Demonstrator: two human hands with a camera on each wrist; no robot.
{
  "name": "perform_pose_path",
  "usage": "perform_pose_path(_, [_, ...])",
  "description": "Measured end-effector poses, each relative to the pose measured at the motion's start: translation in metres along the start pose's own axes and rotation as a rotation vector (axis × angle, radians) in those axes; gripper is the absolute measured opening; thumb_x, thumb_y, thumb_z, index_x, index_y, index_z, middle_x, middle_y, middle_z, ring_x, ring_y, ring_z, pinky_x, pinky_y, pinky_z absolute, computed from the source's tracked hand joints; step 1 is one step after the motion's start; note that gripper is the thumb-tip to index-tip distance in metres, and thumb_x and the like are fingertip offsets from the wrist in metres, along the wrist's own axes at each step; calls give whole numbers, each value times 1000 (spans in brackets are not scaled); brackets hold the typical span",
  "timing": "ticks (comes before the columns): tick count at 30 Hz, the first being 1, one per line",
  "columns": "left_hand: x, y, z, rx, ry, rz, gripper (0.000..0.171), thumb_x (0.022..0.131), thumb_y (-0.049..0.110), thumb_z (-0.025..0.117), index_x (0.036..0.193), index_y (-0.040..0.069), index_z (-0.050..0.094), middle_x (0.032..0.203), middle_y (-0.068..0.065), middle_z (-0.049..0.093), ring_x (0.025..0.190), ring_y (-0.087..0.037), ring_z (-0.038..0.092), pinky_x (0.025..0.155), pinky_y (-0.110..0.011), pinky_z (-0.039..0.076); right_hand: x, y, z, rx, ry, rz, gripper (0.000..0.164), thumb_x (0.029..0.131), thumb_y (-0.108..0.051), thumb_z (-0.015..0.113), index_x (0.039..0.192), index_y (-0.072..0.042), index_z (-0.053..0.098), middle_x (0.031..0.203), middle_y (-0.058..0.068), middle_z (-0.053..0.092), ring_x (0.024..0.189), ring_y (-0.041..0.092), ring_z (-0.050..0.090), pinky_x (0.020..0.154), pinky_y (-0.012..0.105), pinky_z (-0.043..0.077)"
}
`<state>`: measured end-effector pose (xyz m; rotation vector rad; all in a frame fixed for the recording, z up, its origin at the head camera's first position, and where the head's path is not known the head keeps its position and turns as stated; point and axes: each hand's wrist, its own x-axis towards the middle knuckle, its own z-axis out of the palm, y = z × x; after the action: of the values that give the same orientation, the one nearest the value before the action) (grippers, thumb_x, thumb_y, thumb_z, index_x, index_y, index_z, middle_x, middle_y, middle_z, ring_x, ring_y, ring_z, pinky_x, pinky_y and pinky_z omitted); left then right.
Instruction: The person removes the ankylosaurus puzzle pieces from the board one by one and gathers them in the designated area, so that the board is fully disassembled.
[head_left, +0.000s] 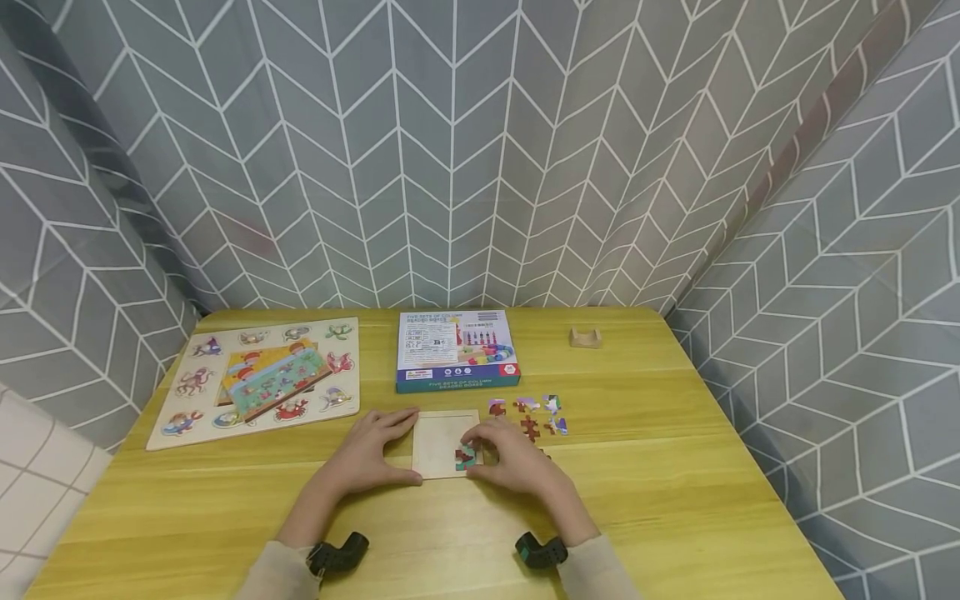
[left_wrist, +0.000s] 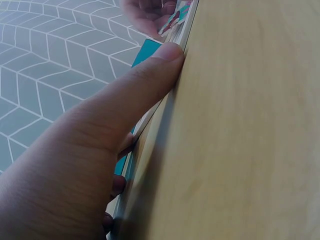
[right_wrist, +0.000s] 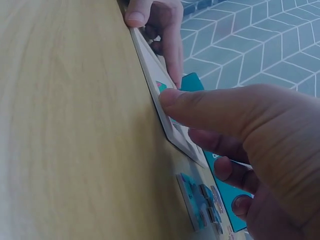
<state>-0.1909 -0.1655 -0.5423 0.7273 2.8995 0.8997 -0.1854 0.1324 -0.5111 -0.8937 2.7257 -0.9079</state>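
Note:
A square, pale wooden puzzle tray (head_left: 433, 442) lies flat on the table. My left hand (head_left: 369, 452) holds its left side, thumb at the near corner and index finger at the far corner. In the tray's near right corner sit teal and dark red jigsaw pieces (head_left: 465, 457). My right hand (head_left: 513, 456) is over that corner, with thumb and index finger pinching at a jigsaw piece there. The right wrist view shows the right thumb (right_wrist: 175, 97) on the tray's near rim, partly hiding the pieces. More loose jigsaw pieces (head_left: 530, 428) lie just right of the tray.
Behind the tray lies a flat boxed toy (head_left: 458, 350) with a teal side. At the left, a sea-animal peg board (head_left: 195, 408) carries colourful picture boards (head_left: 281, 379). A small notched wooden block (head_left: 585, 337) stands at the back right. Patterned curtain (head_left: 480, 167) hangs behind the table.

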Motion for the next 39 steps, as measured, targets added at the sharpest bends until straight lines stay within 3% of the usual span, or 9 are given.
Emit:
perform_pose_path(26, [0,-1,1,4,4,4,107,72,72,86,158,16,54,163,-2,50,117,-21,47,100,-51,42,1,0,-2,44,-48,5,35,97,-21,80,129,-11,75,113,-3,68,98,10,55,91,30,51])
perform_pose_path(35, [0,0,0,10,-2,5,107,72,72,87,157,16,54,163,-2,50,115,-21,47,98,-48,42,-8,5,-8,65,48,15,35,100,-20,76,134,-10,73,134,6,68,125,25,62,108,49,50])
perform_pose_path(39, [0,-1,0,-5,-7,-1,107,73,72,87,158,16,54,164,-2,50,115,-21,46,98,-49,41,-21,19,-16,74,123,38,35,100,-15,75,135,-11,72,133,4,68,122,24,63,104,48,53])
